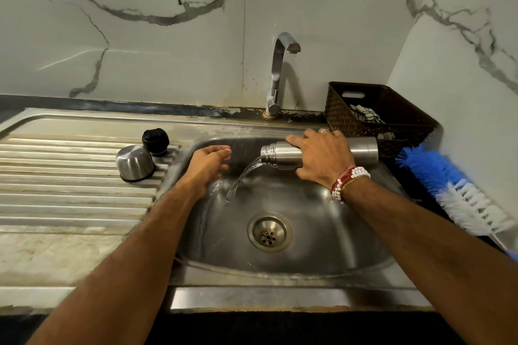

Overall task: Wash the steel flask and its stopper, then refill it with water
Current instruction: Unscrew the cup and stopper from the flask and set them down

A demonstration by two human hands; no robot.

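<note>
My right hand [322, 159] grips the steel flask [363, 150] around its middle and holds it sideways over the sink [308, 246], mouth to the left. Water pours from the flask's mouth in an arc down into the basin. My left hand [208, 166] hovers over the sink's left side with fingers apart, holding nothing. The black stopper [155, 140] stands on the ribbed drainboard [70, 176] left of the sink. The flask's steel cup lid [134, 164] rests upside down just in front of the stopper.
A chrome tap [280, 73] rises behind the sink with no water running from it. A dark woven basket [392, 109] sits at the back right. A blue and white bottle brush [454, 190] lies on the counter to the right. The drain [269, 232] is in the basin's middle.
</note>
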